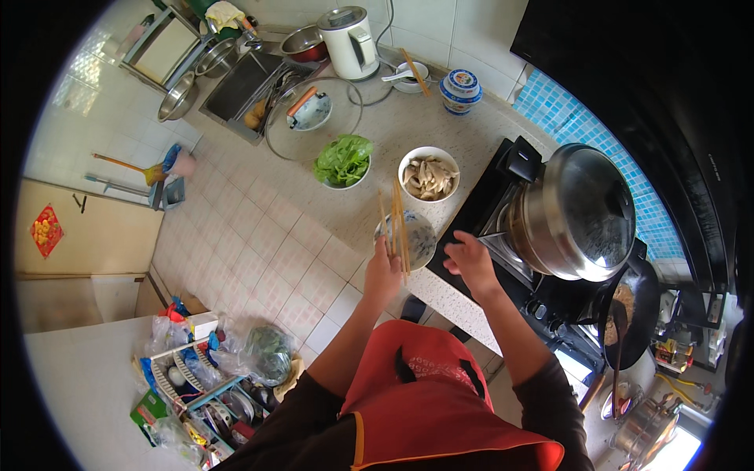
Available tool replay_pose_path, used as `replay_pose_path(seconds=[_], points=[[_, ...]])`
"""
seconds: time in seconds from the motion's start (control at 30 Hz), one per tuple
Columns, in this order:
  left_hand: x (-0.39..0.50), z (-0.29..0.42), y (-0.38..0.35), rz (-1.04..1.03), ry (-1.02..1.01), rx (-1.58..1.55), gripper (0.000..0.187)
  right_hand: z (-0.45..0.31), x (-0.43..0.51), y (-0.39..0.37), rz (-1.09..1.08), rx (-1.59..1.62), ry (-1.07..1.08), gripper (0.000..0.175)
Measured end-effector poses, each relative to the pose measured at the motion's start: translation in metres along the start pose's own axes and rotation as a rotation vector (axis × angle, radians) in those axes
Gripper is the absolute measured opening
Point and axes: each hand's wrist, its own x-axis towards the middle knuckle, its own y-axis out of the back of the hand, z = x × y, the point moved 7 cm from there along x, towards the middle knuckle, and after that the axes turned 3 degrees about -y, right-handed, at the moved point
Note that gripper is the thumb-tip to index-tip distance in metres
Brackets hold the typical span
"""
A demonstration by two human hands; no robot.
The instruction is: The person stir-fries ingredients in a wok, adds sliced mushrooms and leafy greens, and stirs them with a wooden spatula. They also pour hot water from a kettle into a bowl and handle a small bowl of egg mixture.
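Observation:
My left hand [383, 272] is closed around several wooden chopsticks [403, 231], held over a patterned bowl [422, 238] at the counter's front edge. To the right of that bowl, beside the gas stove, my right hand [469, 262] is raised with its fingers apart and nothing visible in it. Behind the patterned bowl stands a white bowl of sliced mushrooms [430, 176]. Left of it, a bowl holds green leafy vegetables [344, 160]. A glass lid [314, 119] with an orange handle lies farther back, over or beside a patterned bowl; which, I cannot tell.
A lidded steel steamer pot [580, 212] stands on the gas stove [471, 235]. Beside it, a black wok [639, 318] holds browned food and a spatula. An electric kettle [347, 47], a lidded porcelain jar [461, 92] and a sink [238, 88] line the back. A crowded rack [200, 371] stands lower left.

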Motion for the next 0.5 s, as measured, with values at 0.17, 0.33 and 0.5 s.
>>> replay_pose_path(seconds=[0.17, 0.33, 0.5], points=[[-0.007, 0.009, 0.005, -0.058, 0.109, -0.019, 0.054, -0.003, 0.082, -0.026, 0.113, 0.441, -0.114, 0.059], [-0.003, 0.032, 0.018, -0.015, -0.043, 0.108, 0.053, -0.005, 0.133, -0.026, 0.093, 0.323, -0.159, 0.025], [-0.004, 0.035, 0.025, -0.027, -0.105, 0.126, 0.050, 0.008, 0.162, -0.025, 0.048, 0.355, -0.247, 0.024]])
